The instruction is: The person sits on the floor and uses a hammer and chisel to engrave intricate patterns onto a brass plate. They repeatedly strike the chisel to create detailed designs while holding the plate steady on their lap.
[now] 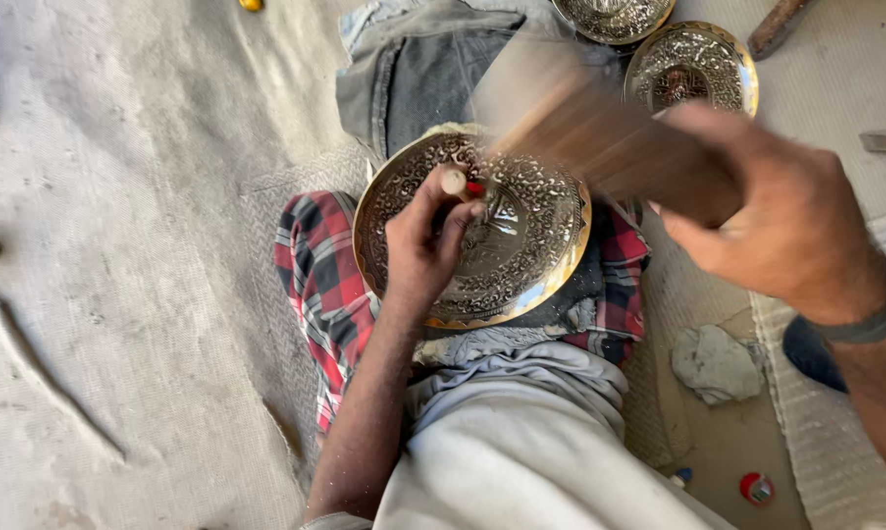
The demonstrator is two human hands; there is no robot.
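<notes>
An engraved brass plate [521,265] rests on a red checked cloth [315,280] over my lap. My left hand [423,245] lies on the plate and pinches a small chisel [458,183] with a pale top and a red band, its tip set on the plate's pattern. My right hand [786,216] is raised at the right and grips a wooden mallet [580,118], blurred by motion, its head above the chisel.
Two more engraved brass plates [693,64] [615,15] lie at the top right beside folded denim [423,74]. A grey rag [715,363] and a small red cap [756,488] sit at the lower right. Dusty matting [119,245] covers the floor to the left.
</notes>
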